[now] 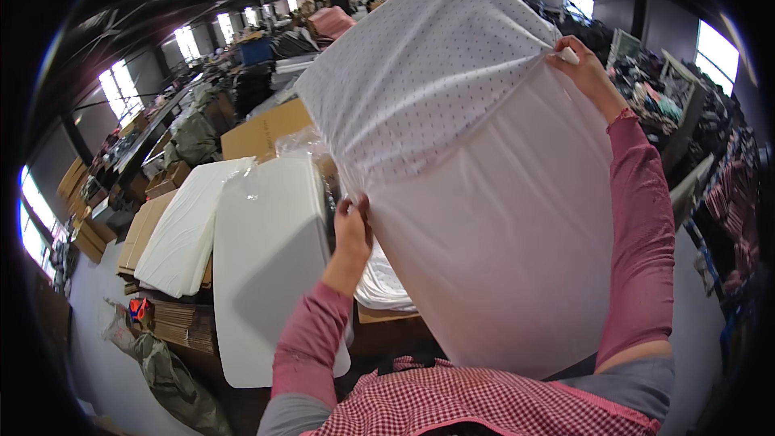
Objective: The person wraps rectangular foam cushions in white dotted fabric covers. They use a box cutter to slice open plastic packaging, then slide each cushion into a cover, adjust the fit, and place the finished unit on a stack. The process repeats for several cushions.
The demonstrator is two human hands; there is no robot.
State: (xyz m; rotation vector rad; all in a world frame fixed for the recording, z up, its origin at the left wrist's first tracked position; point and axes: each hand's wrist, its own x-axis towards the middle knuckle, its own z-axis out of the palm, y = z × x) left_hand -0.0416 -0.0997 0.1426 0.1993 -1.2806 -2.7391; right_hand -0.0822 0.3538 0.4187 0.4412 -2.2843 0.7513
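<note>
A large white pad like a small mattress (508, 250) stands tilted up in front of me, its lower end close to my apron. Over its upper part lies a white fabric cover (436, 64) with small dark dots, its lower edge running slantwise across the pad. At the cover's left edge my left hand (353, 238) is closed, pinching the cloth. My right hand (585, 73) is higher up, with fingers pinched on the cover's right corner. The pad's back side is hidden.
Left of my left arm, a flat white pad (266, 266) leans next to another white pad (190, 226). Flattened cardboard (182, 324) is stacked beneath. A green sack (173, 383) lies on the floor. Piles of dark textiles (646, 85) line the right side.
</note>
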